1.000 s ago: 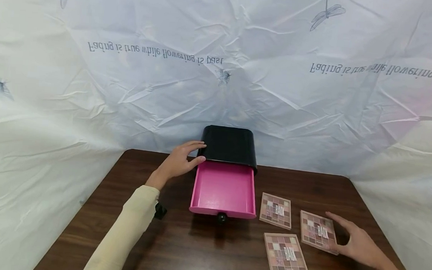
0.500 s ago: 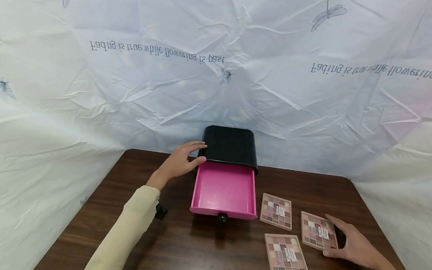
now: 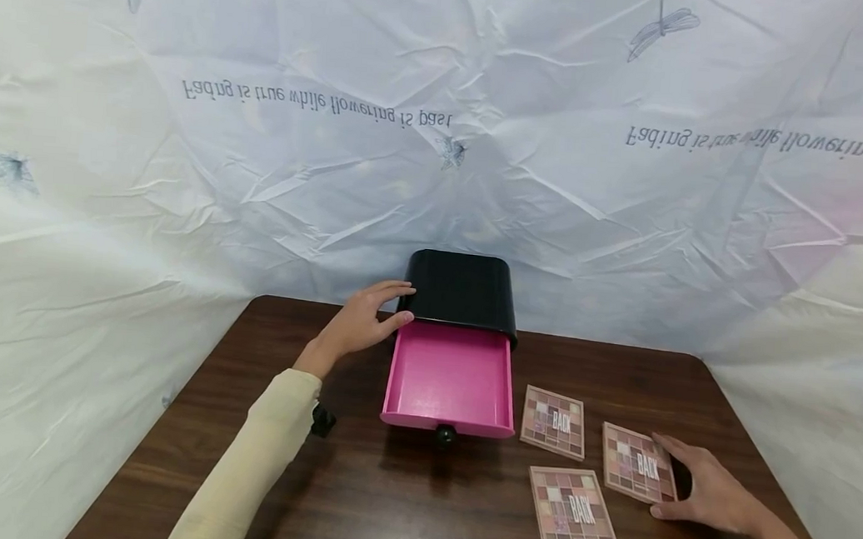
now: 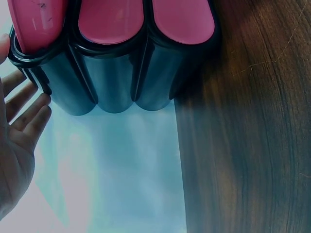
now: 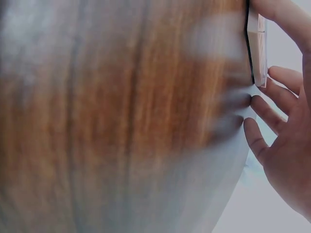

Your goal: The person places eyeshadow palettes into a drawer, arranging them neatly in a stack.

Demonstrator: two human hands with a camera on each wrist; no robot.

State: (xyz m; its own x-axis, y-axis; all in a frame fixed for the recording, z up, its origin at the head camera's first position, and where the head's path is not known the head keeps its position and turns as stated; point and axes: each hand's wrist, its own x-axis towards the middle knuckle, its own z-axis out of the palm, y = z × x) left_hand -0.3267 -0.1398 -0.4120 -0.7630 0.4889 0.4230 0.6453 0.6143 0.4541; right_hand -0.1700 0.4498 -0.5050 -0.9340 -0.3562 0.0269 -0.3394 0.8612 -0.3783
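My left hand (image 3: pixel 363 321) rests against the left side of a black drawer unit (image 3: pixel 460 288), its fingers lightly bent over the top edge. The unit's pink drawer (image 3: pixel 450 375) is pulled out, with nothing in it. In the left wrist view, the fingers (image 4: pixel 36 114) lie along the black casing (image 4: pixel 114 80), turned sideways, with several pink drawer fronts. At the right, my right hand (image 3: pixel 717 490) spreads around an eyeshadow palette (image 3: pixel 636 463) flat on the table, fingers at its far edge and thumb by its near edge. The right wrist view shows the fingers (image 5: pixel 265 114) near the palette's edge (image 5: pixel 257 48).
Two more eyeshadow palettes, an upper one (image 3: pixel 554 422) and a lower one (image 3: pixel 574 513), lie right of the drawer. A small black item (image 3: pixel 322 420) sits beside the left wrist. Patterned pale sheeting (image 3: pixel 318 170) surrounds the dark wooden table (image 3: pixel 385 508).
My right thumb has slid from the palette's surface to beyond its near edge, widening the spread of the hand. The palette has stayed put; the left hand holds its place on the unit.
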